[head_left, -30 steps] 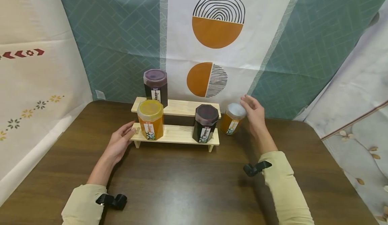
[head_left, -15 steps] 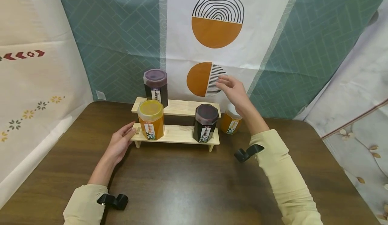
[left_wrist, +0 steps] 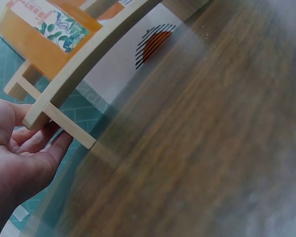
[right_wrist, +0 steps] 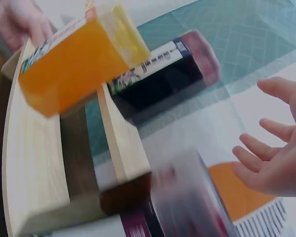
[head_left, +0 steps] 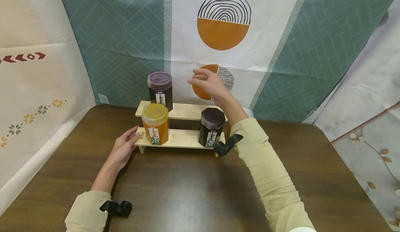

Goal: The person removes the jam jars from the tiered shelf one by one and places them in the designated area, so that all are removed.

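Observation:
My left hand (head_left: 122,148) grips the left end of a two-tier wooden shelf rack (head_left: 184,138), with the thumb on top of the lower board and fingers around its end in the left wrist view. On that lower board stand an orange jar with a yellow lid (head_left: 156,126) and a dark purple jar (head_left: 211,129). Another dark purple jar (head_left: 160,89) occupies the upper board's left end. My right hand (head_left: 209,82), holding nothing, hovers above the upper board with relaxed, spread fingers. Behind my right forearm, a second orange jar with a whitish lid (head_left: 249,112) is mostly hidden.
The rack stands on a dark wooden table (head_left: 175,187), near a green and white patterned cloth (head_left: 125,34) hanging behind it. Pale printed cloths flank the table on both sides. A black wrist camera (head_left: 228,145) is strapped to my right sleeve, another to the left.
My right hand has left the orange jar at the rack's right side, risen and swept left over the upper board. The left hand and the jars have stayed in place.

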Demonstrator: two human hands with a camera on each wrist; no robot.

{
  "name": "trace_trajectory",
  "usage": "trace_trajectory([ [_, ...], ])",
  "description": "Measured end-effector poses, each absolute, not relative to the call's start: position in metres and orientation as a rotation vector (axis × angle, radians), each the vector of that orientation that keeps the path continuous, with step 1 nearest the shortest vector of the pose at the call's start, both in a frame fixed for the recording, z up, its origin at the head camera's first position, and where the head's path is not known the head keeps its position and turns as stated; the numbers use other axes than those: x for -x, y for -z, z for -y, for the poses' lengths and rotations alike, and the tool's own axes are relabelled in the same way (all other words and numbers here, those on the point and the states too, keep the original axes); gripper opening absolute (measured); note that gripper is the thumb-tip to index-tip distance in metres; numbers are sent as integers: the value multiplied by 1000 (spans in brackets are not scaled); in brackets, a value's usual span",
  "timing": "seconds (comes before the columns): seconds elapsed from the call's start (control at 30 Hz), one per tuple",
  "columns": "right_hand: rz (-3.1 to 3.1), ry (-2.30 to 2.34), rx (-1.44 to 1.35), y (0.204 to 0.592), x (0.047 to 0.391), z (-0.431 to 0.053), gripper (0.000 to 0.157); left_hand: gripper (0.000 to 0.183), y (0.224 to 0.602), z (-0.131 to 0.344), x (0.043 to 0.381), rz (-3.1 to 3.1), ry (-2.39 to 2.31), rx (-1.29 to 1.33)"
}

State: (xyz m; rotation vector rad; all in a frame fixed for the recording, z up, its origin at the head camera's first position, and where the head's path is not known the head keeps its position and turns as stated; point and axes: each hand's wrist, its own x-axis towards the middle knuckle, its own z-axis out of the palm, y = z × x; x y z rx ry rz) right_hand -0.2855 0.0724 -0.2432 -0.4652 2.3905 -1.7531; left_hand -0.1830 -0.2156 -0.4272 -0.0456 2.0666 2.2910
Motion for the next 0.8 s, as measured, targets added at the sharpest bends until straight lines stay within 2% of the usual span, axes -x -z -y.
trace_trajectory([
  [0.3,-2209,1766,443,253,301,-28,70,58,429,217,182,-2055,-2306,56],
  [0.6,-2210,1767,479,262,302,11,83,58,428,217,182,-2071,-2288,54],
  [0.8,-2273,1718,529,263,304,20,78,58,427,216,183,-2062,-2291,67],
])
